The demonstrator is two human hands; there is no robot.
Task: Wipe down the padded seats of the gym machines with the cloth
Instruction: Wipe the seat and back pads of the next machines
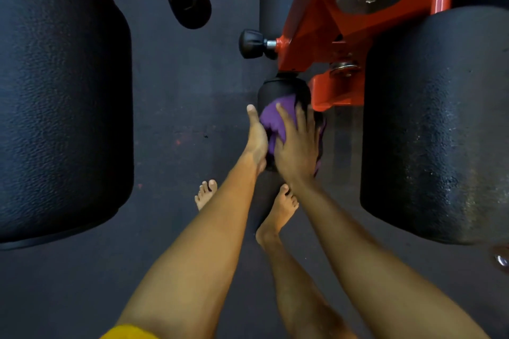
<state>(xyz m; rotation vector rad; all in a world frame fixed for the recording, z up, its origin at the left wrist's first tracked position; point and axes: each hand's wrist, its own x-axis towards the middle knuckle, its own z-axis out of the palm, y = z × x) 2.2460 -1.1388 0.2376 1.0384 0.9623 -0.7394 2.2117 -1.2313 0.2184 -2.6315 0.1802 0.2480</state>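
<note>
Okay, big black pad (63,91) at far left, nothing touching it; likely to get skipped, judging by where the cloth is. Pull-pin knob (253,44) sticks out above the hands, so knuckles could snag it if the wipe runs upward. Left hand (256,140) lies along the left side of the small roller pad (283,88), thumb straight up beside the purple cloth (271,118). Its fingers are hidden, so can't tell if they clasp. Cloth sits bunched on that roller. Right hand (297,148) presses it down, fingers spread, not clenched. Roller probably spins, so the cloth may slip off or wipe nothing. Orange bracket (330,91) is just beside the right fingertips: scrape risk. Bare foot (278,212) below the roller. Right big pad (435,124) untouched.
</note>
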